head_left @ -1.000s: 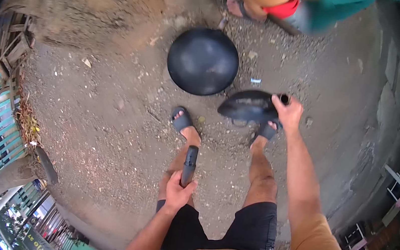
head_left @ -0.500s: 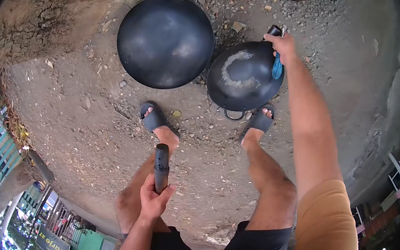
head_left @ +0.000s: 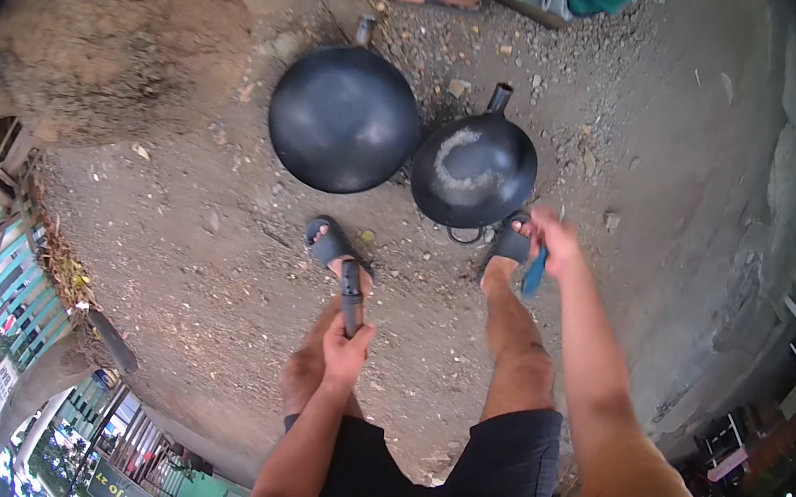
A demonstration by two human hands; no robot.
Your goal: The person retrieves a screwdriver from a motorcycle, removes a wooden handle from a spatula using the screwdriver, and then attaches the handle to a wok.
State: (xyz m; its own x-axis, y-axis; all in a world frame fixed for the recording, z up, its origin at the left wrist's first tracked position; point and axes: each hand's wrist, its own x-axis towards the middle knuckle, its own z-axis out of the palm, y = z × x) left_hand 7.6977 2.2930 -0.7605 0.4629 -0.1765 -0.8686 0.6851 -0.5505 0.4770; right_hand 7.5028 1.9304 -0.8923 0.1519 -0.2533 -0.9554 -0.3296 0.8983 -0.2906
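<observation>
On the ground (head_left: pixel 211 294), 2 woks sit side by side, seemingly bottom up: the large wok (head_left: pixel 342 121) and the small wok (head_left: pixel 504 172). The left hand (head_left: pixel 345 344) clenches a dark tube (head_left: pixel 351 293); the right hand (head_left: pixel 559 248), blurred near the small wok, grasps a blue tool (head_left: pixel 534 277). This looks like a point between wok grips; lifting either would call for a hand on its handle.

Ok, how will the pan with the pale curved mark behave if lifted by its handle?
The pan looks like metal, so probably stiff. Its handle juts from one side, so the far side may dip and feel heavy. The rounded body might rock if nudged.
</observation>
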